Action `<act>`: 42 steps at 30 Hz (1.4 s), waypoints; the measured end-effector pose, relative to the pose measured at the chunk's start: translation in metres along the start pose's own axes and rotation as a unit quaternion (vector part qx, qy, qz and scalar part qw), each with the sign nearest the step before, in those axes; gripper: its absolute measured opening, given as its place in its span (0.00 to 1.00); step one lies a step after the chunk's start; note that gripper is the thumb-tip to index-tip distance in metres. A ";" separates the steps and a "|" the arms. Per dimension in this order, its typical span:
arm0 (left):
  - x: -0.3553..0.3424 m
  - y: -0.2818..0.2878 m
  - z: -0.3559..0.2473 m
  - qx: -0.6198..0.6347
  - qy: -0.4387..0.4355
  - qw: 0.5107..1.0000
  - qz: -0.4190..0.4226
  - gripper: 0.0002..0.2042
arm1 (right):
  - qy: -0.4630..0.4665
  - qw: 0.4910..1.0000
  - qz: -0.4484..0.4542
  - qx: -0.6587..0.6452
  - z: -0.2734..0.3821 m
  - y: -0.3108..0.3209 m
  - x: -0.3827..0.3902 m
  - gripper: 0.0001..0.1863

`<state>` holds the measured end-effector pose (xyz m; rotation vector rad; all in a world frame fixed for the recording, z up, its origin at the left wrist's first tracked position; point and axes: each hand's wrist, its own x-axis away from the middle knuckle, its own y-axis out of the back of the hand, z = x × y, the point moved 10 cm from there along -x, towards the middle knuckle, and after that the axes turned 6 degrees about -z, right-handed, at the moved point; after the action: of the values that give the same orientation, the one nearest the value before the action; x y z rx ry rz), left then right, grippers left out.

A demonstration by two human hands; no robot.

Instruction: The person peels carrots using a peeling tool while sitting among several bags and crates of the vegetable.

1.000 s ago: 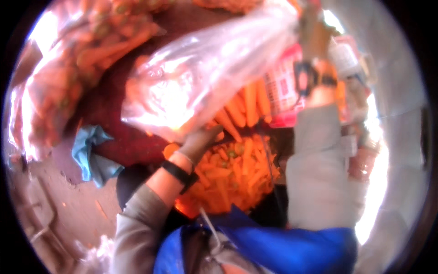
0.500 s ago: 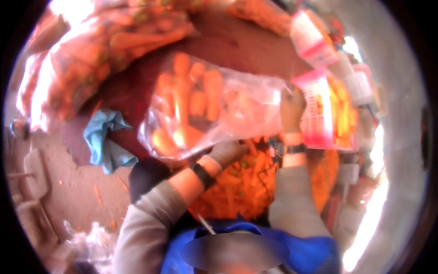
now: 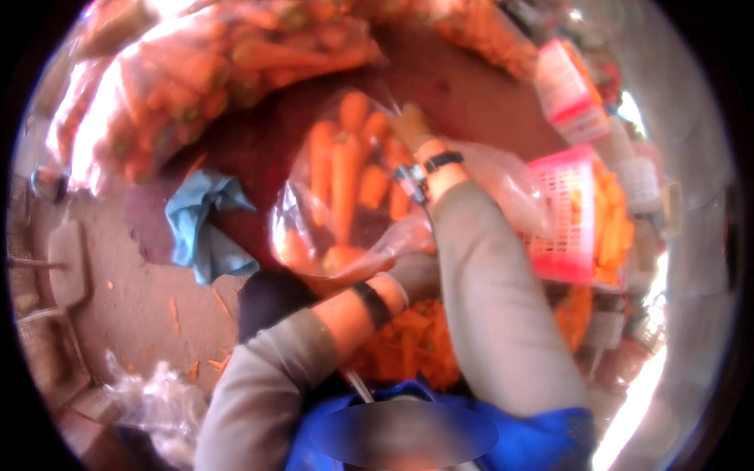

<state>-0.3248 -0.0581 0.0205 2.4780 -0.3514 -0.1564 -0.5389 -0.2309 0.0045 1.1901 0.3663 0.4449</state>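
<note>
A clear plastic bag [image 3: 314,255] lies in front of me with several large carrots [image 3: 343,184] inside. My left hand [image 3: 415,276] is at the bag's near edge, closed on the plastic, its fingertips partly hidden. Reaching across the bag, my right hand [image 3: 412,127] is at its far side beside the carrots; blur hides whether the fingers grip the film. A small silvery device [image 3: 411,183] sits at my right wrist. The bag's loose end [image 3: 506,192] spreads out beyond my right forearm.
Under my forearms lies a pile of orange carrot pieces [image 3: 404,341]. A pink-and-white basket [image 3: 561,212] of carrots stands at right, another basket [image 3: 569,90] beyond it. Large filled carrot sacks [image 3: 181,86] are far left. A blue cloth [image 3: 204,228] lies left of the bag.
My right hand has moved left and away from me, from the bag's right end to its far side. The whole view has shifted slightly.
</note>
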 end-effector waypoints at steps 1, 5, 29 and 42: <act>0.005 0.018 -0.020 0.003 0.008 1.000 0.023 0.19 | 0.134 0.985 -0.027 0.110 -0.022 0.005 -0.014 0.15; 0.008 0.006 0.012 0.073 0.117 0.990 0.024 0.17 | -0.049 0.886 0.026 -0.460 -0.061 0.088 -0.003 0.20; -0.003 -0.061 -0.011 -0.108 -0.105 0.988 0.043 0.12 | -0.058 0.976 0.037 -0.204 -0.033 -0.014 -0.020 0.13; 0.006 -0.034 -0.022 -0.050 -0.039 0.991 0.120 0.13 | 0.030 0.844 -0.251 -0.473 -0.037 0.382 0.048 0.10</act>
<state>-0.3078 -0.0208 0.0173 2.3134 -0.6551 -0.1675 -0.5685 -0.0604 0.3505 0.0900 0.4200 0.1465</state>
